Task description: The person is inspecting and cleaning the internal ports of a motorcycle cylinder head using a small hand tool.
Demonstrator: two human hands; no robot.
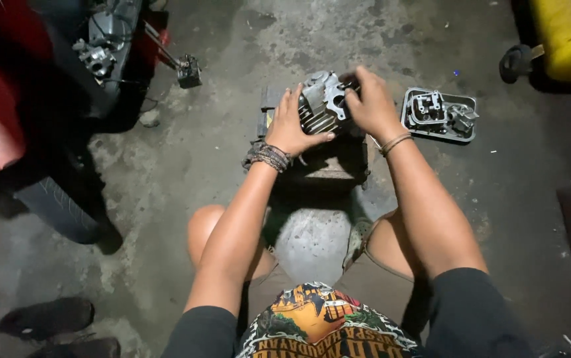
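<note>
the person squatted over a stained concrete floor (pixel 232 166), both arms stretched forward. the left hand (pixel 290 127) clasped the finned side of a grey metal engine cylinder head (pixel 322 103), fingers curled over its top edge and the thumb laid along its lower fins. the right hand (pixel 371 105) gripped the opposite side of the same part, fingers wrapped over the top near its round opening. the cylinder head sat on top of a dark, worn block (pixel 328 166) directly in front of the person's knees. just right of the right hand, a shallow grey metal tray (pixel 471 119) lay on the floor, holding small engine parts (pixel 431 109). a red motorcycle (pixel 7 113) stood at the left, its dark tyre (pixel 60 209) resting on the floor. a yellow container (pixel 570 36) sat at the top right corner, well apart from the hands. a black shoe (pixel 47 317) lay at the lower left.
</note>
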